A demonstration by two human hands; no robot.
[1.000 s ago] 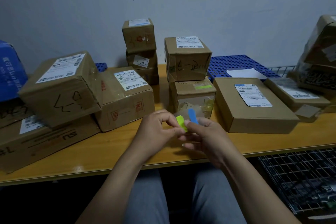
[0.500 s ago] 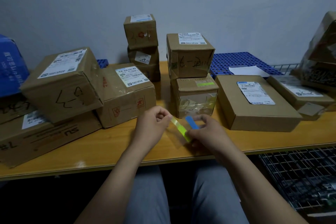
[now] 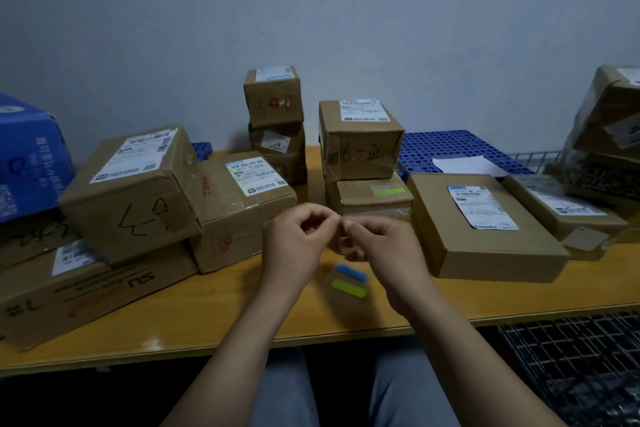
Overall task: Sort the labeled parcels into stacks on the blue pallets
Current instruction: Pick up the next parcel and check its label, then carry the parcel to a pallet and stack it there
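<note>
We find both hands raised over the front of the wooden table (image 3: 194, 319), fingertips meeting. The left hand (image 3: 298, 243) is curled, thumb and forefinger pinched; the right hand (image 3: 384, 246) mirrors it, pinched against the left. Whatever they share is too thin to make out; we judge it may be a strip of clear film or a sticker, but we cannot confirm it. Below the hands a blue tab (image 3: 351, 272) and a yellow-green tab (image 3: 348, 289) appear blurred just above the tabletop, seemingly on a clear backing; whether they hang or lie flat we cannot tell.

In our judgement the step in hand is marking, not stacking: no parcel is gripped. The next move calls for fixing the marker on a parcel, then lifting that parcel with both hands to its pallet.

The parcels are brown cartons with white shipping labels, some hand-marked. A tilted carton (image 3: 131, 191) leans on a long flat carton (image 3: 86, 291) at left, beside a mid-sized carton (image 3: 239, 211). A stack of three small boxes (image 3: 275, 121) stands at the back. Directly beyond the hands a marked box (image 3: 360, 139) sits on a lower box (image 3: 374, 198) bearing a green strip. A flat carton (image 3: 481, 225) lies at right. The blue pallet (image 3: 446, 146) behind it holds only a white sheet (image 3: 467, 165) where visible.
</note>
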